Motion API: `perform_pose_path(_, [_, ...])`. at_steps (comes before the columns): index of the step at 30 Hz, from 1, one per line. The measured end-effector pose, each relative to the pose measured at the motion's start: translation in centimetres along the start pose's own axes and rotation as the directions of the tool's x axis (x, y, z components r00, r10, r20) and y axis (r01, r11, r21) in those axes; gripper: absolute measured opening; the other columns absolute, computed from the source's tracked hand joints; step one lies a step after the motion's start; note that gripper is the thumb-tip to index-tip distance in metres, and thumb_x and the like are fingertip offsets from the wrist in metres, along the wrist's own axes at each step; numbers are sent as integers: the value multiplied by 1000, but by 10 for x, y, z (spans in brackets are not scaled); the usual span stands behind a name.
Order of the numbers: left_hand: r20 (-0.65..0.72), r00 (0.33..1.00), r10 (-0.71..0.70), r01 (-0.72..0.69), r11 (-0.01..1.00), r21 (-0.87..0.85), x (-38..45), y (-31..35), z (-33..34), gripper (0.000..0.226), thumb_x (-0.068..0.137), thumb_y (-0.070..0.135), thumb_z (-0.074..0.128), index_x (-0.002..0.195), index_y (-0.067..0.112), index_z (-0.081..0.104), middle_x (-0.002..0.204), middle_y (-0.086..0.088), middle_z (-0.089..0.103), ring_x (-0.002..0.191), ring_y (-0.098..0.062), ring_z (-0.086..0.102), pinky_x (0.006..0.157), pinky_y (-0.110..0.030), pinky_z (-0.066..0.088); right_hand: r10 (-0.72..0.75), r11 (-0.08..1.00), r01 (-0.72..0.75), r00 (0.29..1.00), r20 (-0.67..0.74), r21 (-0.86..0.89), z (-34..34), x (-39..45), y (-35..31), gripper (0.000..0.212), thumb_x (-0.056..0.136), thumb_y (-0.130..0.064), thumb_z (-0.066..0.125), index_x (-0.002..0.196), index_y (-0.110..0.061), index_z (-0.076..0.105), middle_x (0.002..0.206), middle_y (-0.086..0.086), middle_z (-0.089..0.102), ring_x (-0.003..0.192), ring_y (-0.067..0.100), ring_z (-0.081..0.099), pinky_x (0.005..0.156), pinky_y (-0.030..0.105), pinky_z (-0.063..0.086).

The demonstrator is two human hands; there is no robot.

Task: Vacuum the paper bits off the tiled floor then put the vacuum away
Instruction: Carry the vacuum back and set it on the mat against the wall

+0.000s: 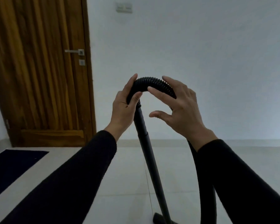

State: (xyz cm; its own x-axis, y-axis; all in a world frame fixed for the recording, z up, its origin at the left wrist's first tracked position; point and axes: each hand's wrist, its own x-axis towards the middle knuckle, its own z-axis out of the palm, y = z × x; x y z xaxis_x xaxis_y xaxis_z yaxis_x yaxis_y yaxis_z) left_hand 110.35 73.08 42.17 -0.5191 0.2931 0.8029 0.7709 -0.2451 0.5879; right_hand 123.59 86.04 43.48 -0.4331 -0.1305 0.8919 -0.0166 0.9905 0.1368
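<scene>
A black vacuum wand [149,157] stands nearly upright on the pale tiled floor [123,183], its floor head [160,219] at the bottom edge. The ribbed black hose [149,82] arches over from the wand's top and drops down behind my right arm. My left hand [124,104] grips the hose where it joins the wand, thumb across the front. My right hand [178,107] rests over the hose's right side with fingers spread and straight, thumb held apart below. No paper bits are visible on the floor.
A wooden door [39,70] with a metal lever handle [74,51] stands shut at the left. A dark blue mat [11,167] lies before it. A white wall [200,62] with a light switch [124,8] faces me.
</scene>
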Motion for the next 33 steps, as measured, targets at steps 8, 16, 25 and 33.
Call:
perform_pose_path(8, [-67, 980, 187, -169, 963, 210, -12, -2, -5, 42, 96, 33, 49, 135, 42, 35, 106, -17, 51, 78, 12, 49, 68, -4, 43, 146, 981, -130, 984, -100, 145, 20, -27, -12, 78, 67, -71, 62, 138, -41, 47, 152, 6, 32, 131, 28, 42, 87, 49, 49])
perform_pose_path(16, [-97, 976, 194, -143, 912, 383, -15, 9, -2, 47, 96, 37, 46, 142, 37, 34, 109, -14, 55, 83, 7, 40, 72, 6, 30, 311, 936, -301, 950, -28, 180, 53, -79, -29, 89, 55, -79, 63, 136, -53, 36, 151, 15, 24, 129, 31, 37, 89, 59, 47])
perform_pose_path(25, [-158, 973, 167, -89, 908, 410, -28, 9, 0, 51, 96, 42, 44, 144, 40, 27, 106, -5, 50, 79, 9, 39, 71, 9, 27, 470, 874, -452, 880, -72, 179, 130, -123, -53, 68, 61, -37, 82, 122, -38, 50, 149, 19, 21, 124, 38, 41, 87, 56, 47])
perform_pose_path(33, [-79, 995, 67, -42, 956, 290, -107, -29, 15, 78, 98, 28, 45, 136, 42, -22, 132, 42, -3, 132, -2, 24, 109, -27, 27, 376, 889, -346, 925, -48, 302, 146, -124, -64, 83, 73, -22, 79, 138, -44, 34, 142, 20, 35, 121, 34, 47, 84, 54, 50])
